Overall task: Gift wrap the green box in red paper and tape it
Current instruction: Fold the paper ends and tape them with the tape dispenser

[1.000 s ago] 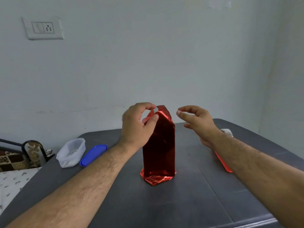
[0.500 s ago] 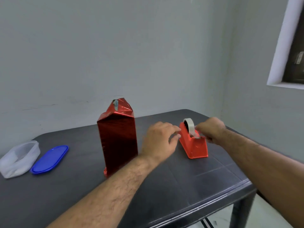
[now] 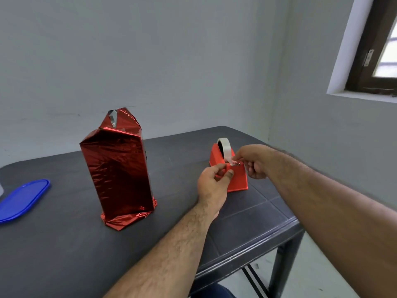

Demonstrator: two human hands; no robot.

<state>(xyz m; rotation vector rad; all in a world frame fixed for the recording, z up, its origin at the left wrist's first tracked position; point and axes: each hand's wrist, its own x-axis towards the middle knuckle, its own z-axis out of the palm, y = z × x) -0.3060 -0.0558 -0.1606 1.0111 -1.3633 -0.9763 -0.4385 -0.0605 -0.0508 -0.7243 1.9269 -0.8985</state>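
Observation:
The box wrapped in shiny red paper (image 3: 118,168) stands upright on the dark table (image 3: 64,244), its top folds sticking up loosely with a silvery underside showing. No hand touches it. To its right sits a red tape dispenser (image 3: 236,179) with a roll of clear tape (image 3: 224,147). My left hand (image 3: 214,186) grips the dispenser's front left side. My right hand (image 3: 253,161) pinches the tape end at the dispenser's cutter.
A blue plastic lid (image 3: 21,200) lies at the table's left edge. The table's right front corner (image 3: 294,224) is close to the dispenser. A wall stands behind, and a window (image 3: 376,50) is at the upper right.
Both hands have left the top of the wrapped box and gone right to the tape dispenser. The left hand now grips the dispenser, and the right pinches the tape end.

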